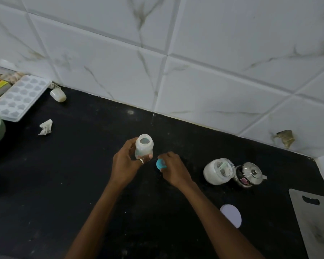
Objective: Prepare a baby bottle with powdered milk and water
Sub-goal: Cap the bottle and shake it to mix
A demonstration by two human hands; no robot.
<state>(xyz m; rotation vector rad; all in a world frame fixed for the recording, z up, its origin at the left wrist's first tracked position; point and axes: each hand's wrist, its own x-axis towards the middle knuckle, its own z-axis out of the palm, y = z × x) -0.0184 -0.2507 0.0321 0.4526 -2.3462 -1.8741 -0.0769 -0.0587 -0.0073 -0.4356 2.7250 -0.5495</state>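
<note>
**Bottle uncapped, both hands occupied**

Left hand point(124, 163) grips the baby bottle point(144, 147) at frame centre, upright on or just above the black counter point(73, 174), mouth open. Right hand point(173, 170), just beside it, has its fingers curled round a blue cap point(159, 164); it may be the teat ring, but most of it is hidden. Right of centre: powder jar point(218, 171), lid off, touching a small steel pot point(249, 174). White round lid point(230, 215) lies lower right. Ice tray point(21, 97) is at upper left.
</note>
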